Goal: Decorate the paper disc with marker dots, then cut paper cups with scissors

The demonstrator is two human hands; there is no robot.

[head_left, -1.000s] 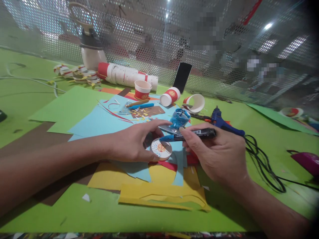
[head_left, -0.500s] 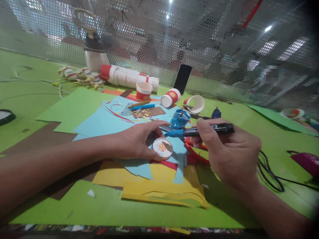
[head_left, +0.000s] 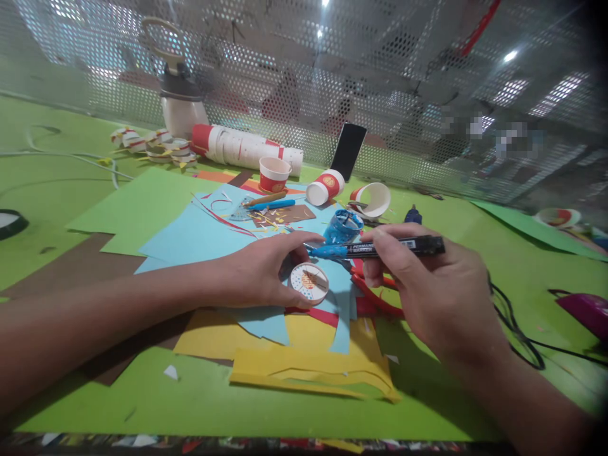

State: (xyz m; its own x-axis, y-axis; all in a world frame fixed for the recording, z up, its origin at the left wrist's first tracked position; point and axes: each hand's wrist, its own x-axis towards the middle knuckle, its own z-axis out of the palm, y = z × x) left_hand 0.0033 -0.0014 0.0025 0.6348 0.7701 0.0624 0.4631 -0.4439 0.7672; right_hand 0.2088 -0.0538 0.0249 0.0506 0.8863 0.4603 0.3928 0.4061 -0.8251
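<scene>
Right, the left hand [head_left: 259, 275] is curved into a half-open C, thumb on the near rim of a small round disc [head_left: 308, 283], fingers bent round its far side. So the disc sits in that hand's grip, to the left of the right hand [head_left: 432, 278], which is closed in a pen grip on a black marker [head_left: 356, 249]. The marker lies nearly level, its blue-coated end pointing left, just by the disc's far rim. On the disc's white face: an orange emblem in the middle, blue dots on one side.

Under the right hand, red handles [head_left: 377, 297] poke out. Just beyond the marker stands a jar [head_left: 342, 226] smeared blue all over; something blue seems to be inside, though the view is too soft to be sure.

Further out, an upright red-and-white cup [head_left: 274, 174] shows its pale inner wall, its bottom hidden. A second cup [head_left: 325, 187] lies base-forward, and a third cup [head_left: 373, 201] rests on its side, mouth towards us. Behind them, a stack of cups [head_left: 247, 149] lies lengthwise, one nested in another, near a white bottle [head_left: 184, 114] with a dark lid.
</scene>
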